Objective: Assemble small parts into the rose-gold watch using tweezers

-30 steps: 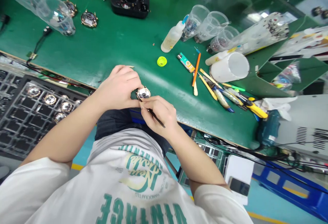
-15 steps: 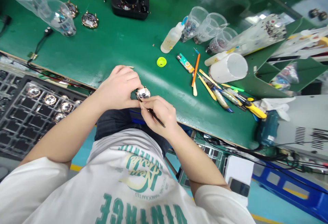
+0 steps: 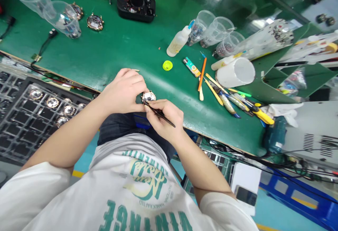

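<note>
From here I'd steady the round, gold-rimmed watch case [image 3: 149,96] near the green worktop [image 3: 118,48] edge, the left hand [image 3: 128,92] pinching its side between fingers, and lightly guide the slender dark tool [image 3: 164,117] pinched in the right hand [image 3: 169,118]'s fingers

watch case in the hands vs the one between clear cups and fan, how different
The held watch case is in the left hand; the loose watch case lies on the bench. The held watch case looks bright and silvery; the loose watch case looks darker. The right hand holds a dark tool at the held watch case; the loose watch case has none. Both are round with gold-toned rims.
</note>
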`<state>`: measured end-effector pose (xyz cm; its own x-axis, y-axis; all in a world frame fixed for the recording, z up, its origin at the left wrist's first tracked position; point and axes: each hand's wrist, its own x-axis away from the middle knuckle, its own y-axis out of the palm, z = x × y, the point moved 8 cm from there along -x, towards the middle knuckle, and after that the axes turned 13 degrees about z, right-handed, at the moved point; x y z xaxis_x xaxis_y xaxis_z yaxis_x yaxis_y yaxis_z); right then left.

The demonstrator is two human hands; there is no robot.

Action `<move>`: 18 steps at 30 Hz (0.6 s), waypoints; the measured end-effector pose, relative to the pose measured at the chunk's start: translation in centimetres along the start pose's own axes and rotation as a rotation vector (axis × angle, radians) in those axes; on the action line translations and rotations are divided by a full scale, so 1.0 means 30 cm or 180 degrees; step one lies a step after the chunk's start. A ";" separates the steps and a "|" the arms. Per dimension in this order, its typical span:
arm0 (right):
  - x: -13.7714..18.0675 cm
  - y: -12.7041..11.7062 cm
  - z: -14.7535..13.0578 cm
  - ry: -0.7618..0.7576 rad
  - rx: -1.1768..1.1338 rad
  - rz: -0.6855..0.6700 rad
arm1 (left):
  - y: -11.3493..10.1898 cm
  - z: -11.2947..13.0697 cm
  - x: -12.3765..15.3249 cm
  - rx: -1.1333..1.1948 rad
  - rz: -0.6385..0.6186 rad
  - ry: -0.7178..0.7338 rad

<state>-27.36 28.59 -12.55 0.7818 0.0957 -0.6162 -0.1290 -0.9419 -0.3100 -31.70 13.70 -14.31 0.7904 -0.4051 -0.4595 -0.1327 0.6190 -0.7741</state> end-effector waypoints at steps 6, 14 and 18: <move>0.007 -0.005 0.004 0.0043 -0.0098 0.0032 | 0.001 -0.003 0.001 0.0052 0.0022 0.0014; 0.021 -0.046 0.041 0.0506 -0.0475 0.0296 | 0.001 0.000 0.001 0.0027 0.0008 0.0023; 0.027 -0.056 0.048 0.0607 -0.0566 0.0372 | 0.001 0.000 0.001 0.0011 -0.0020 0.0016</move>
<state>-27.39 30.71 -13.57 0.8707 -0.0633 -0.4877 -0.1292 -0.9863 -0.1027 -31.69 13.72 -14.34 0.7883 -0.4122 -0.4567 -0.1257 0.6188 -0.7754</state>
